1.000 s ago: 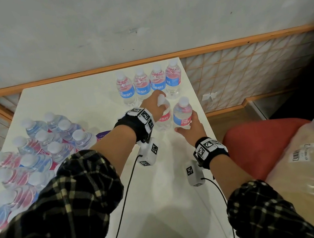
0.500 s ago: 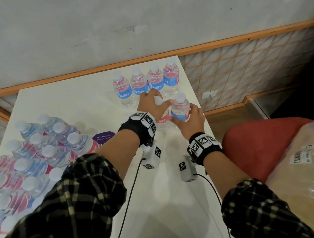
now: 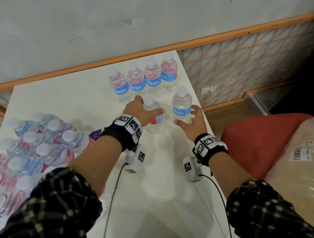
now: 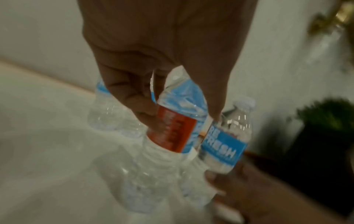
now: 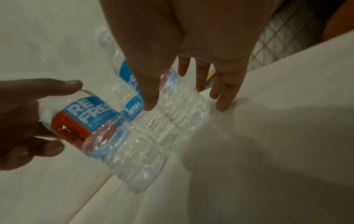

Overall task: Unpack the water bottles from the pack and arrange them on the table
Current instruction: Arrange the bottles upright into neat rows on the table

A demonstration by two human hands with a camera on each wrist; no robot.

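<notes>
Several water bottles (image 3: pixel 141 80) stand in a row at the table's far right. In front of them stand two more. My left hand (image 3: pixel 143 111) wraps thumb and fingers round the left one, a red-and-blue-labelled bottle (image 3: pixel 154 119) (image 4: pixel 172 133) (image 5: pixel 91 121). The right one, a blue-labelled bottle (image 3: pixel 182 106) (image 5: pixel 172 109), stands free near the table's right edge. My right hand (image 3: pixel 190 120) (image 5: pixel 185 104) is spread open at its base, fingers straight. The torn pack (image 3: pixel 33 150) with many bottles lies on the left.
The white table (image 3: pixel 66 96) ends just right of the blue-labelled bottle. A red seat (image 3: pixel 258 139) and a plastic-wrapped bundle (image 3: pixel 313 166) sit off its right side. Wrist-camera cables (image 3: pixel 111 198) trail over the near tabletop. A wall with an orange rail lies behind.
Both bottles came to rest in front of the row. My right hand let go of its bottle and spread open. My left hand slid off the cap down to the bottle's body.
</notes>
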